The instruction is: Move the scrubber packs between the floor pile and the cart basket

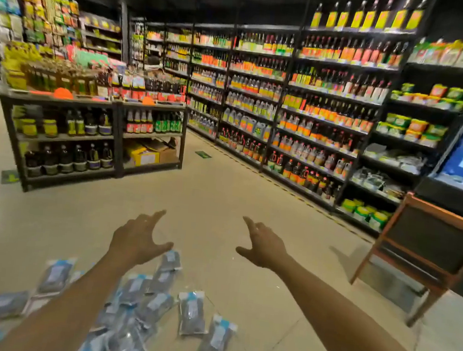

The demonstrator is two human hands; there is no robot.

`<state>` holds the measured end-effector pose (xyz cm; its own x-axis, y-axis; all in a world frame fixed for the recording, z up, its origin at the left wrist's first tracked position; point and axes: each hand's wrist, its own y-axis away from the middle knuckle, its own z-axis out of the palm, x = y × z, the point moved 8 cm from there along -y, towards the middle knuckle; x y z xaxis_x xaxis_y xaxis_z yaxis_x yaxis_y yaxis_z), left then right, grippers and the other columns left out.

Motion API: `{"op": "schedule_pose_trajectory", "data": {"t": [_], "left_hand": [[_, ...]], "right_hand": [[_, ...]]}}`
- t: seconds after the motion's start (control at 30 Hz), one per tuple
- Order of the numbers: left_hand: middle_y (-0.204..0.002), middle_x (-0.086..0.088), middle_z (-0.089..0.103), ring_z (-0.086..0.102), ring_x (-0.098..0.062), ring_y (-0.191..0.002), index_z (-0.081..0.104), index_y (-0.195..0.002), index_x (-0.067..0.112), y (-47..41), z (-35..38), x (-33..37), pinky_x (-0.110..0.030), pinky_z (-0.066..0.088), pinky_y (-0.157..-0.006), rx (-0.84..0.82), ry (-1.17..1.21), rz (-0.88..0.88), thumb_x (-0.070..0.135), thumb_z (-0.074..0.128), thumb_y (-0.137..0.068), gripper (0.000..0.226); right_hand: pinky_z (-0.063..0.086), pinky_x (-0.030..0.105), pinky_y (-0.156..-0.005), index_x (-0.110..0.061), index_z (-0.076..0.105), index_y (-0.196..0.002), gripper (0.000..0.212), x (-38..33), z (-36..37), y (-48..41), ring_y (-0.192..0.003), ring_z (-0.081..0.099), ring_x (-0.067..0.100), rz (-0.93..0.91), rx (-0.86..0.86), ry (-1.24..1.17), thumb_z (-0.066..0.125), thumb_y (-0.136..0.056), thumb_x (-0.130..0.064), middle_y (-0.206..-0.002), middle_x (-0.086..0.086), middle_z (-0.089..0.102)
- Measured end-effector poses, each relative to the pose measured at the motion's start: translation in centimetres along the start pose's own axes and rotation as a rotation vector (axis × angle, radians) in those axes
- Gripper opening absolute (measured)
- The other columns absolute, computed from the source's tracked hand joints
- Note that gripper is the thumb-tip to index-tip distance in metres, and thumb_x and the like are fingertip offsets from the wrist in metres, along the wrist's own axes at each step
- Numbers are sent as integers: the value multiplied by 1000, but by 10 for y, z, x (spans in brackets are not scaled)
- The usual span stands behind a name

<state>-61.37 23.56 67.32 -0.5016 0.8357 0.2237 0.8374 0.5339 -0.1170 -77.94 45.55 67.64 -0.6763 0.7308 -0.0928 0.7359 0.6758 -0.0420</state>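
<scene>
1. Near left, on the floor (223, 191), lie your packets (191, 312): clear pouches with blue tops and dark contents. You can count about a dozen; blur and your left arm hide the exact number.
2. Most packets overlap in a heap under and just right of your left forearm. Two lie apart on the heap's right side, with their long axes running near to far and blue tops towards the far side. One more at the heap's far edge (170, 260) points the same way, just below your left hand.
3. Your left hand (139, 241) hovers above the heap's far edge, fingers spread and straight, the grip apart and touching nothing.
4. Your right hand (264, 248) is level with it, also spread, the grip apart and holding nothing, over bare floor to the right of the packets.
5. You have two hands out with a gap of bare floor between them.
6. Far left stands a low island shelf unit (92, 132) in two bays, bottles and jars on it, cardboard boxes in the right bay.
7. An aisle of floor runs between that unit and the long wall shelving (289, 101), several tiers of bottles, on the right.
8. Near right, one wooden-framed chalkboard stand (428, 247) closes that edge; the floor between it and your right arm is open.
</scene>
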Motion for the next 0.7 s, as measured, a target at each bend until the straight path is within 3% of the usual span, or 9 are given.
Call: {"op": "schedule_pose_trajectory", "data": {"t": [0.17, 0.4, 0.7], "left_hand": [[-138, -4, 44, 52, -24, -116, 15, -148, 36, -47, 76, 54, -34, 49, -86, -105, 23, 37, 66, 54, -79, 85], [-143, -6, 41, 44, -25, -127, 19, -148, 33, -166, 214, 79, -37, 46, -95, -287, 107, 8, 62, 57, -79, 84], [-139, -5, 47, 44, -24, -127, 20, -147, 32, -291, 361, 92, -39, 45, -94, -439, 65, -15, 62, 55, -80, 81]], "right_hand": [[45, 40, -89, -27, 10, -149, 83, 89, 48, -30, -118, 47, 31, 107, -62, -41, 55, -84, -55, -133, 11, 46], [45, 37, -86, -30, 8, -149, 83, 179, 159, -122, -114, 49, 30, 191, -244, -50, 55, -84, -55, -127, 11, 49], [46, 39, -90, -32, 3, -149, 87, 252, 303, -231, -117, 47, 29, 311, -478, -185, 55, -84, -56, -128, 12, 48]]}}
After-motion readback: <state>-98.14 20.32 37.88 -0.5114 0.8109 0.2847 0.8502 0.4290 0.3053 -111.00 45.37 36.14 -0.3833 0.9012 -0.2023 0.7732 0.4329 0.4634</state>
